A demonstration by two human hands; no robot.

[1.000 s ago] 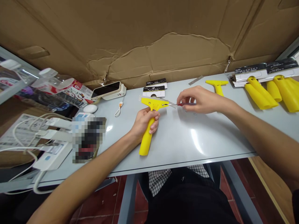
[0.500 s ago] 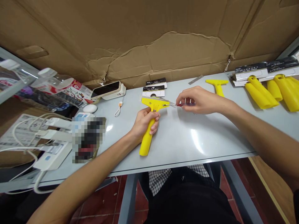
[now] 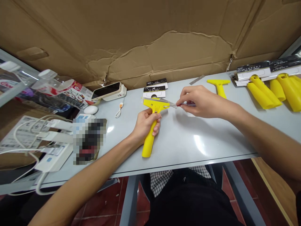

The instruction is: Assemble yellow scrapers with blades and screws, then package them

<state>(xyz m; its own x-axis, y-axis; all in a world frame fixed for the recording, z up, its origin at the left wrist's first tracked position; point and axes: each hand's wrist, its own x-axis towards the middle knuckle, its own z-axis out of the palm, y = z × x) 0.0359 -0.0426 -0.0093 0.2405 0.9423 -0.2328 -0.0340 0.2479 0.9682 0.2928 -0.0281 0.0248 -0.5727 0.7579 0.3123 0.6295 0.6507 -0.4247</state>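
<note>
My left hand [image 3: 148, 125] is wrapped round the handle of a yellow scraper [image 3: 148, 146], whose wide head points away from me with a metal blade along its far edge. Pinched in the fingers of my right hand [image 3: 199, 102] is a screwdriver [image 3: 185, 104] with a reddish clear handle. Its thin shaft reaches left to the screw at the right end of the scraper head. Just behind the head lie black-and-white cards [image 3: 154, 91]. Beyond my right hand are a loose flat blade [image 3: 197, 80] and another yellow scraper part [image 3: 219, 88].
Several yellow handles [image 3: 264, 95] with packaging cards lie on the right of the grey table [image 3: 174, 147]. On the left stand a phone [image 3: 109, 91] on a white block, plastic bottles [image 3: 68, 89] and a power strip [image 3: 55, 157] with cables. Cardboard [image 3: 150, 40] walls the back.
The scraper head has tipped slightly, showing more of the blade's edge. My right hand has turned a little on the screwdriver, which stays at the screw.
</note>
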